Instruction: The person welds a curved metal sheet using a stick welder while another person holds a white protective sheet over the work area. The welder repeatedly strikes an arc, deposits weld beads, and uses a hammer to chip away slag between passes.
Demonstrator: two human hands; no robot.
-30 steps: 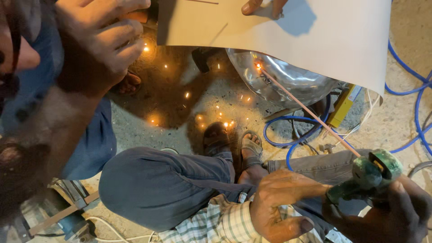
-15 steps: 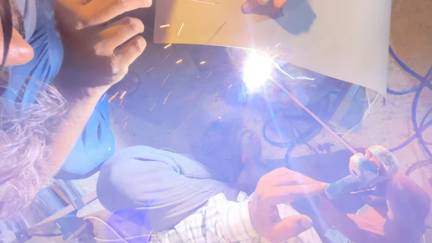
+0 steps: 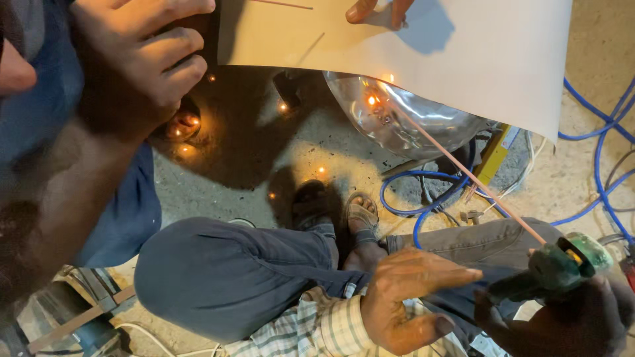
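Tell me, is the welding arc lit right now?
Off. No bright flash where the welding rod meets the shiny metal bowl, only a small orange glow and scattered sparks on the ground.

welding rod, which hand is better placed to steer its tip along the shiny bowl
Right. The right hand grips the green holder carrying the rod, aimed at the bowl. The left hand is open, holding nothing.

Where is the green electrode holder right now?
In the head view, the green electrode holder sits at lower right, gripped from below by a dark hand, beside a bare hand; its thin welding rod slants up-left to the shiny metal vessel.
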